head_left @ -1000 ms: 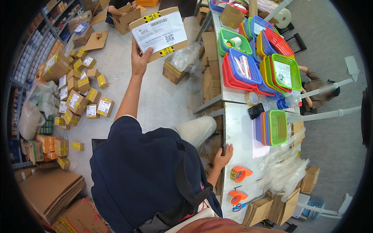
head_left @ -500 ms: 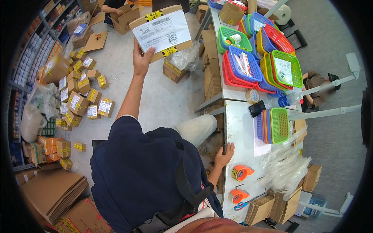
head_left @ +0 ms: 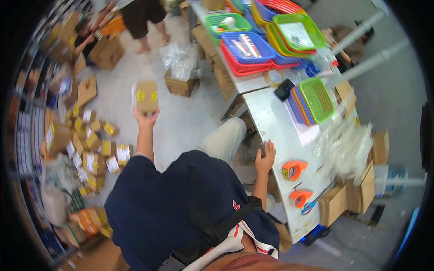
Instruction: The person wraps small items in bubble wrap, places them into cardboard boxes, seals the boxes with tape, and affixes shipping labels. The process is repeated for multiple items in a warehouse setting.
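My left hand (head_left: 146, 118) is stretched out ahead over the floor and grips a small cardboard box (head_left: 147, 101) at its near edge. Two patches of yellow-and-black tape show on the brown face of this box, and a strip of white label along its left side. My right hand (head_left: 265, 158) lies with fingers spread on the left edge of the white table (head_left: 272, 122), holding nothing. Closest to it on the tabletop are two orange tape dispensers, one (head_left: 294, 170) beyond the other (head_left: 300, 198), and blue-handled scissors (head_left: 309, 207).
Several taped, labelled boxes (head_left: 93, 163) lie piled on the left floor beside shelves. Ahead stands a carton (head_left: 181, 85) topped with clear plastic. Stacked baskets (head_left: 316, 101), a phone (head_left: 284, 90) and plastic bags (head_left: 346, 149) occupy the table. Two people are at the far left, one standing.
My left hand has lowered the box and turned it, so the label no longer faces me. The view has shifted. A standing person now shows ahead. My right hand stays at the table edge.
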`<action>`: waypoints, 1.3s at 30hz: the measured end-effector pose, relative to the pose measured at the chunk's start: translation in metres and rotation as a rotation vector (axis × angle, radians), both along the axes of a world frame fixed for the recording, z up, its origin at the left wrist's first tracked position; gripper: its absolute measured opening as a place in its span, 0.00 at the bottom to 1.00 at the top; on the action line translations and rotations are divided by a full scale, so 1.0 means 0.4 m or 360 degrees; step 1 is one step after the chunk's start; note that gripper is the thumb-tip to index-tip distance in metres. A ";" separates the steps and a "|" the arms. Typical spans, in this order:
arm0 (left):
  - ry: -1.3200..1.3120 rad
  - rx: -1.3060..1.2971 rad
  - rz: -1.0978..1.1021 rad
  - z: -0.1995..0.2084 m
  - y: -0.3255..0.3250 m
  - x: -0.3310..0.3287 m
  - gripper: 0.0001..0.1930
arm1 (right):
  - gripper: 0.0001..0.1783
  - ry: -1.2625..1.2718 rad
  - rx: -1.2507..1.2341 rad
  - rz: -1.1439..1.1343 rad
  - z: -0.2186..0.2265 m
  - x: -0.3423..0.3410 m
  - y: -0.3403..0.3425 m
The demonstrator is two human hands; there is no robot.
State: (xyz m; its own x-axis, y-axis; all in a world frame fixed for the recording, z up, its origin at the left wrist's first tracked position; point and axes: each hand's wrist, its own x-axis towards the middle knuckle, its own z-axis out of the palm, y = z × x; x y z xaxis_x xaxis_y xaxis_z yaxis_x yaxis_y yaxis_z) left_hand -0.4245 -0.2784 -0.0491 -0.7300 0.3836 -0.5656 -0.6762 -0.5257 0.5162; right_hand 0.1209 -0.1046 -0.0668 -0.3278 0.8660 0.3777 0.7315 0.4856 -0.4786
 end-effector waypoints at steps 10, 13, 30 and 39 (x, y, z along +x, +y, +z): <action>0.0322 0.0343 0.0984 -0.219 -0.369 -0.350 0.42 | 0.26 0.0138 -0.0033 -0.0079 0.009 -0.028 -0.033; 0.0555 0.0058 0.0345 -0.187 -0.070 -0.306 0.33 | 0.26 0.0069 0.0052 -0.0157 0.009 -0.006 -0.018; 0.1664 -0.0632 -0.1474 0.297 0.993 0.142 0.17 | 0.27 0.0086 -0.0045 -0.0042 0.046 -0.001 -0.029; 0.1645 -0.0049 -0.1220 0.414 0.889 0.235 0.09 | 0.26 0.0187 -0.0018 -0.0064 0.038 0.011 -0.024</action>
